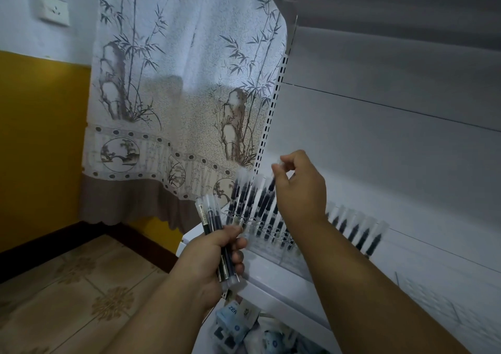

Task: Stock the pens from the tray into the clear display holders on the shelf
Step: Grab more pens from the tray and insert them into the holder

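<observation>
Pens (217, 234) — a small bundle — are gripped upright in the left hand (214, 258), fingers curled round them, just beside the clear display holders (271, 234) on the shelf (284, 286). One pen's clear cap (273, 174) is pinched by the right hand (301, 188) above the standing rows — other fingers loosely curled.
</observation>
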`<state>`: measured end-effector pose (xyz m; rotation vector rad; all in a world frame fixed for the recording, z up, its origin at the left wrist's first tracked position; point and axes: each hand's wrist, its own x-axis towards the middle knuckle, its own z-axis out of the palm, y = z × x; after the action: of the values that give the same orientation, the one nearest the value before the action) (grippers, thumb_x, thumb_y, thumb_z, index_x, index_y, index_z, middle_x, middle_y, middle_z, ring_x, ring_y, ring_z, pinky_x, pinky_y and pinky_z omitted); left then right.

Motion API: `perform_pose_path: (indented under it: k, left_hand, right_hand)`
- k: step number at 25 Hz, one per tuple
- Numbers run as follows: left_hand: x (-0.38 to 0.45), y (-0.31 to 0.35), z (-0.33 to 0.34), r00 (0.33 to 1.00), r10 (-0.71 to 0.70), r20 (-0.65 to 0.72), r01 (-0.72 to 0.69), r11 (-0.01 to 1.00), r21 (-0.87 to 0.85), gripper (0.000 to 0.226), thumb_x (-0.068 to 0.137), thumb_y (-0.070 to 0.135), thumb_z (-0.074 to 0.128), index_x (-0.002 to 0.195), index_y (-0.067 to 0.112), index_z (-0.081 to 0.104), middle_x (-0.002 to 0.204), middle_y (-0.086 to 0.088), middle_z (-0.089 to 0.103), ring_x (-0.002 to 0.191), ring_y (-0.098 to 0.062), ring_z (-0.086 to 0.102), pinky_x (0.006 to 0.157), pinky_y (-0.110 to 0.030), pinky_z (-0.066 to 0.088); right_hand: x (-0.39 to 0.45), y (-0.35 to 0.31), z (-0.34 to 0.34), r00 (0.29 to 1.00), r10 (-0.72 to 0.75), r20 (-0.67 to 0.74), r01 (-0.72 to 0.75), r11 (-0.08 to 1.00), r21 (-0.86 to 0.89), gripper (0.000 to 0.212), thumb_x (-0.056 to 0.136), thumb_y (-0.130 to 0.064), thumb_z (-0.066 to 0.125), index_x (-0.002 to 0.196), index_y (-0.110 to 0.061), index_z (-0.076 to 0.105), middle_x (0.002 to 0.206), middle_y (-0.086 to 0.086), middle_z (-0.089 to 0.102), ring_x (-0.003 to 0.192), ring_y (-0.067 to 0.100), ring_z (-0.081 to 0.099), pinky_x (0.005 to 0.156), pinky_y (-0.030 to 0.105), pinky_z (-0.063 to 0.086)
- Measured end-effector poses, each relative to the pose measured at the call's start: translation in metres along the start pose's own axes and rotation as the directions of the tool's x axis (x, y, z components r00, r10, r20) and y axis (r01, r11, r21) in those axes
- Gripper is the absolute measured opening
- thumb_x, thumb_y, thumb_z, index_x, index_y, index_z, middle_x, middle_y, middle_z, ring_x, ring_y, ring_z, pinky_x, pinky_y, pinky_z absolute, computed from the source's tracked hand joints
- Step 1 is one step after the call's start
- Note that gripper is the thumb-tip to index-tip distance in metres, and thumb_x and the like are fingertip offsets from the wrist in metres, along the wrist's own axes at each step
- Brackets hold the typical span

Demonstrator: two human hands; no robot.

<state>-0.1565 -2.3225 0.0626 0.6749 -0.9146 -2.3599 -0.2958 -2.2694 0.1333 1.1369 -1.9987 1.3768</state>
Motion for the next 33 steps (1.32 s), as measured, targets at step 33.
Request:
perform_pose_path:
  k: [33]
  left_hand:
    - [-0.014,0.003,0.011,0.941,-0.059,0.333,0.053,0.998,0.028,0.030,0.083,-0.004,0.049,0.110,-0.001,0.061,0.075,-0.018,0.064,0.055,-0.021,0.056,0.051,-0.030,0.048]
  right_hand:
    - [-0.005,-0.029,-0.007,0.646,0.191,0.739,-0.480,0.854,0.199,0.010,0.091,-0.015,0.068,0.100,-0.015,0.072,0.097,0.008,0.073,0.079,0.016,0.072,0.062,0.034,0.060]
